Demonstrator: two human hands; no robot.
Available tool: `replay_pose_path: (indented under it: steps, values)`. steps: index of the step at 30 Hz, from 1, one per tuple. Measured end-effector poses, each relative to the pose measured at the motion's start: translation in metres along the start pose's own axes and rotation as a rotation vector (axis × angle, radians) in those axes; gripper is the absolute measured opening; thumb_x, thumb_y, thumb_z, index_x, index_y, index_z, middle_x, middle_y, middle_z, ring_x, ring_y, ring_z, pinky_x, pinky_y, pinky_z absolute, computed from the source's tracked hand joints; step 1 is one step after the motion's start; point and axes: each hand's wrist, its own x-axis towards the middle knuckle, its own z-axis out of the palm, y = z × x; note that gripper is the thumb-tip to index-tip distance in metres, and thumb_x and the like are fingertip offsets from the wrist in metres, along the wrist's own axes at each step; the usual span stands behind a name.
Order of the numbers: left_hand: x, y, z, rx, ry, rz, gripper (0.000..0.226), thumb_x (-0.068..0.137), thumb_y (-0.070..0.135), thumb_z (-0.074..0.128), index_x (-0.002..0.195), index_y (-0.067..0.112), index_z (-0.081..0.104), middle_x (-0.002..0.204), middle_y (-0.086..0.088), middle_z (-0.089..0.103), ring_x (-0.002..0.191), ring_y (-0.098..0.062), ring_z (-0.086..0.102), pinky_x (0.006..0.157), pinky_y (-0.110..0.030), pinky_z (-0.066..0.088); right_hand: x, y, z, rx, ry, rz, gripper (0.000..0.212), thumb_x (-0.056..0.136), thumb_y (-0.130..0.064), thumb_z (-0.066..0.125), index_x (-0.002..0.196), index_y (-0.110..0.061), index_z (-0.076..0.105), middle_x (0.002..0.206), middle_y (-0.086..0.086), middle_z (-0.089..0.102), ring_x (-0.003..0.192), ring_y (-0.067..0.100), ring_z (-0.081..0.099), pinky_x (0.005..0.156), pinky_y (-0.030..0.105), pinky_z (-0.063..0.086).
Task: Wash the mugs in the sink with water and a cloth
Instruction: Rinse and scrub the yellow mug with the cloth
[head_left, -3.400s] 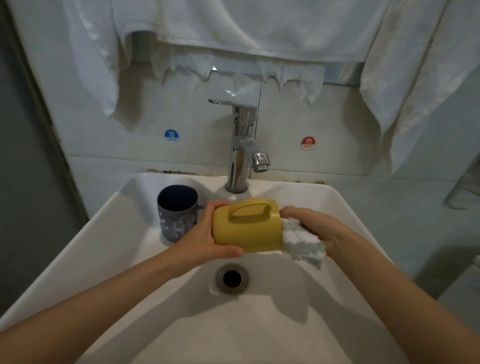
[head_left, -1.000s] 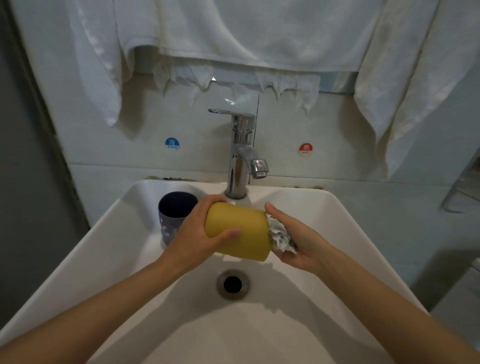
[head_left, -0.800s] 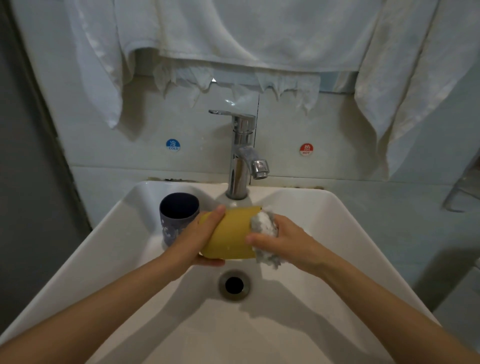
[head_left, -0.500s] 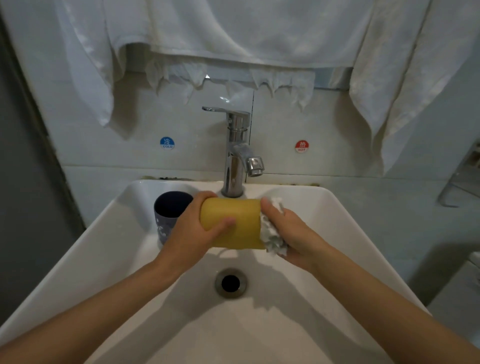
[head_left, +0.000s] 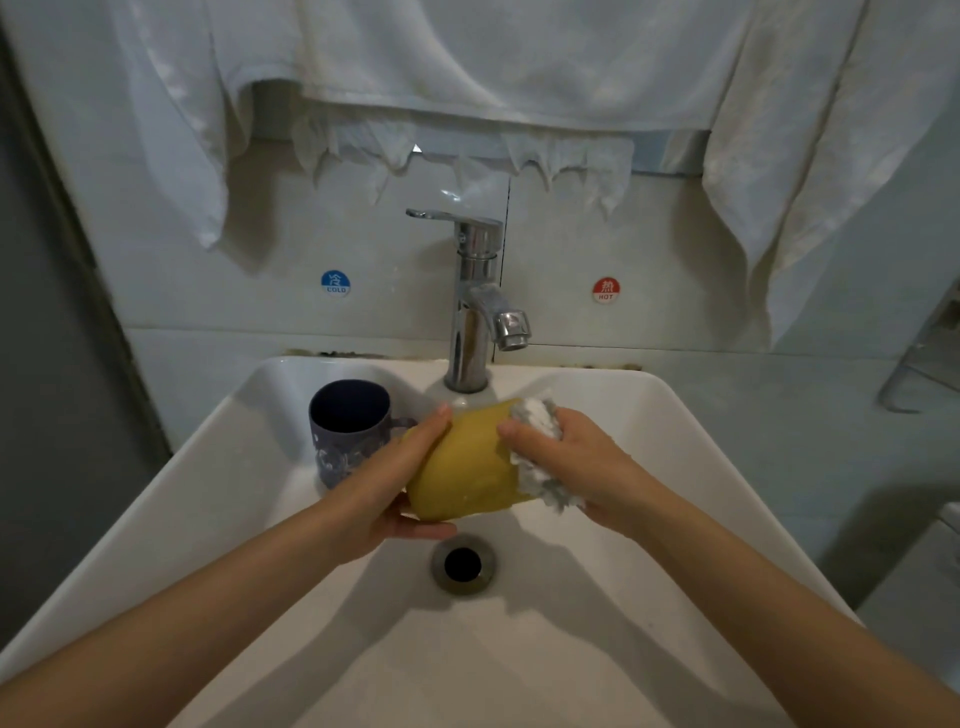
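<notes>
right hand (head_left: 571, 462): fingers curled round a bunched white cloth (head_left: 535, 421), pressing it on the mouth end of the yellow mug (head_left: 467, 467). left hand (head_left: 384, 488): wrapped round the mug's base end, thumb below, a finger along the top.

change over the last half second: the mug has tipped from near level to slanted, mouth end raised toward the tap (head_left: 475, 301); the cloth has ridden up over the rim. judged: the wipe is working round the rim and the scrub is mid-way.

mug held over the sink (head_left: 208, 493), just above the drain (head_left: 462, 564). no water seen at the spout, so the rinse is likely still due.

materials: mug smooth, matte, cylindrical; cloth nubbly, frayed at the edge. dark blue mug (head_left: 348, 431) stands upright at the back left of the glossy white basin, not being handled.
</notes>
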Motion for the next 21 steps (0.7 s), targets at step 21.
replay_pose_path:
  steps: [21]
  values:
    - [0.0, -0.01, 0.004, -0.248, -0.118, -0.23, 0.055, 0.078, 0.058, 0.052, 0.113, 0.017, 0.062, 0.107, -0.019, 0.068, 0.087, -0.033, 0.07, 0.062, -0.042, 0.06, 0.005, 0.034, 0.035, -1.148, 0.31, -0.873, 0.06, 0.08, -0.053, 0.042, 0.13, -0.019, 0.038, 0.133, 0.008, 0.05, 0.12, 0.022, 0.037, 0.093, 0.039, 0.047]
